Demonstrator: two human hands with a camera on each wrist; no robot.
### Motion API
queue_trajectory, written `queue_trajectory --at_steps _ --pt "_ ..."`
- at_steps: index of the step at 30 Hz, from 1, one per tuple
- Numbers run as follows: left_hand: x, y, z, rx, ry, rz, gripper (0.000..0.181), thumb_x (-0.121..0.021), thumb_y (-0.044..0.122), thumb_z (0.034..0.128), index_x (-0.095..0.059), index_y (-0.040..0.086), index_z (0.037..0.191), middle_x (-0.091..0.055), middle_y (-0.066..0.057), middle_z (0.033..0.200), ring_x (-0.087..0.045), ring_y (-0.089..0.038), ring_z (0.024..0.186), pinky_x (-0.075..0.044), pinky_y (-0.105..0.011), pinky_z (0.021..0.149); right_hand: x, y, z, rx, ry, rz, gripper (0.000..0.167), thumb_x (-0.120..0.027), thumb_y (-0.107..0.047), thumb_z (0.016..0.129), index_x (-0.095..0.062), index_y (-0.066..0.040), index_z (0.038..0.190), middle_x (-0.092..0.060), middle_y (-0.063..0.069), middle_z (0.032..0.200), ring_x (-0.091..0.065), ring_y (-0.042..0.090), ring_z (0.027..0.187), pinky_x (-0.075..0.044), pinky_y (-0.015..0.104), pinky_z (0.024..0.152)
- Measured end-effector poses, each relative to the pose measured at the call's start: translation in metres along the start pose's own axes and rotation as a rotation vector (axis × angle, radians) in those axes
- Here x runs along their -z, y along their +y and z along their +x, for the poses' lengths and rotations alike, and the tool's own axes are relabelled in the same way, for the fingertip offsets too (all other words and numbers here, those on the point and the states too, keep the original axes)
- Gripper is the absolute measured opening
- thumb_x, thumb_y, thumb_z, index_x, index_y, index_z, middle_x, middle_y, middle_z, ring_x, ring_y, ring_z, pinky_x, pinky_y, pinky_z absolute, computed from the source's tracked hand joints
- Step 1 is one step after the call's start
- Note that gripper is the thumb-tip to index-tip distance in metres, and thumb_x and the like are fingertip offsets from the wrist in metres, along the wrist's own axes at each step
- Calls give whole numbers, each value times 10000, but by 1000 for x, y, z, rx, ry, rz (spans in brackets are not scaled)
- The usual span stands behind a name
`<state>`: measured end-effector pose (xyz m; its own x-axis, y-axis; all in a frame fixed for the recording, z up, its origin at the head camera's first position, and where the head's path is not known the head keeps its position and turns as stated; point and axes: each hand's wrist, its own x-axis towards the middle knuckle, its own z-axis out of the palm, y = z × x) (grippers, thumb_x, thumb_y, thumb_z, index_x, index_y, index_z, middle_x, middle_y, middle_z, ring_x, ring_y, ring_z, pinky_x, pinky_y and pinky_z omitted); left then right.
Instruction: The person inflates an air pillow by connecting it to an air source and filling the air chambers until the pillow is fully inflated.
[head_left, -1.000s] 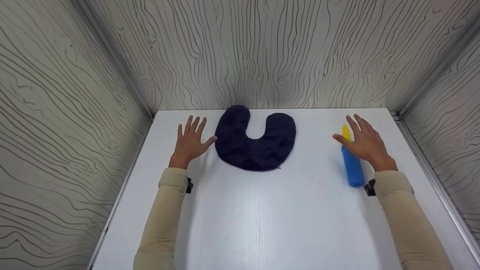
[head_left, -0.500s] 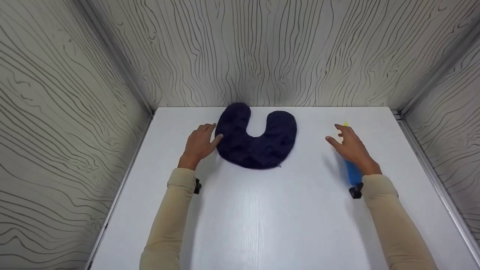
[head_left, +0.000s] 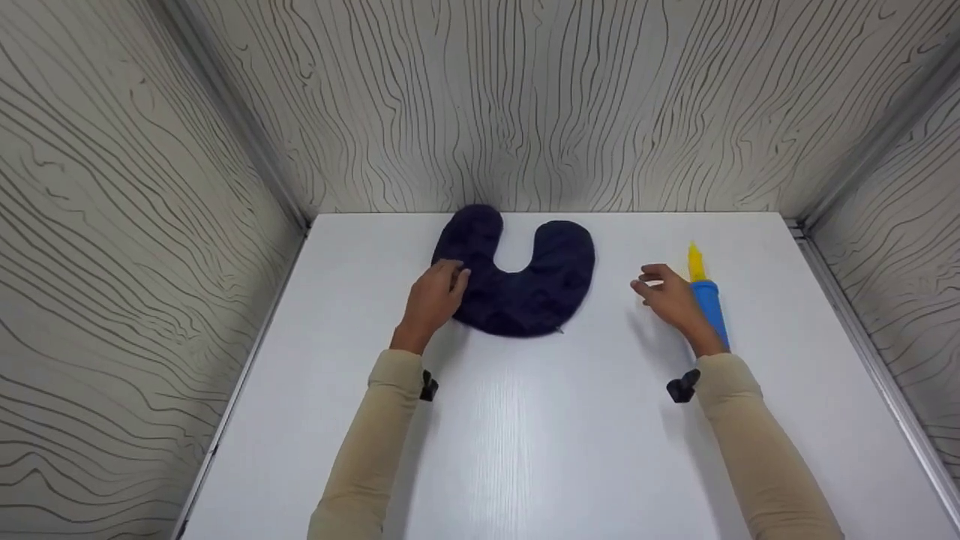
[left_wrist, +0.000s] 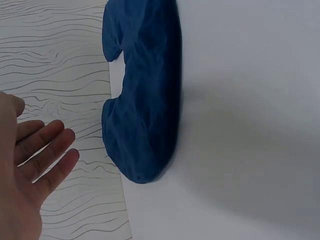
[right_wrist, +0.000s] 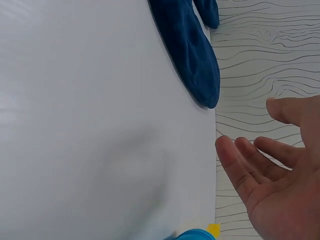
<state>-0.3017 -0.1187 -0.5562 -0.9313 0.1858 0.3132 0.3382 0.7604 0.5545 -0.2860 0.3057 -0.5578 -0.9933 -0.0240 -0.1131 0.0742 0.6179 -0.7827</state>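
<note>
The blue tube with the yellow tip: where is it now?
In the head view, the blue tube lies on the right of the table, right of the dark pillow, partly hidden by the right hand.

The person wears 2 long sleeves of plain beige-tan cloth, the left sleeve (head_left: pixel 369 457) and the right sleeve (head_left: pixel 772 457) alike in colour. Each ends in a band-like cuff, the left cuff (head_left: pixel 396 369) and the right cuff (head_left: pixel 727 375), with soft creases further up the forearm. Beside each cuff, on the inner side, sits 1 small black device with an angular outline, the left device (head_left: pixel 429 385) and the right device (head_left: pixel 682 386). The 2 hands, left hand (head_left: pixel 435 294) and right hand (head_left: pixel 670 298), are bare, with creases at the finger joints.
</note>
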Motion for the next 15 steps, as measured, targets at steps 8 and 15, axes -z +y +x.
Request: queue_trajectory --at_steps 8,15 --pt "-31 22 -6 33 23 -77 278 -565 267 1112 -738 61 1044 -711 -62 929 -658 -176 829 -591 -358 753 -18 -1 1 -44 -31 80 532 -532 -289 1108 -474 93 1474 -582 311 1405 -676 419 1241 -621 368 1013" --pt "-53 41 -10 64 10 -99 287 -579 256 1102 -688 87 897 -642 -29 800 -549 -115 694 -498 -283 629 -31 -4 6 -89 -36 121 478 -540 -282 1107 -513 73 1426 -645 293 1337 -758 294 1090 -634 310 940"
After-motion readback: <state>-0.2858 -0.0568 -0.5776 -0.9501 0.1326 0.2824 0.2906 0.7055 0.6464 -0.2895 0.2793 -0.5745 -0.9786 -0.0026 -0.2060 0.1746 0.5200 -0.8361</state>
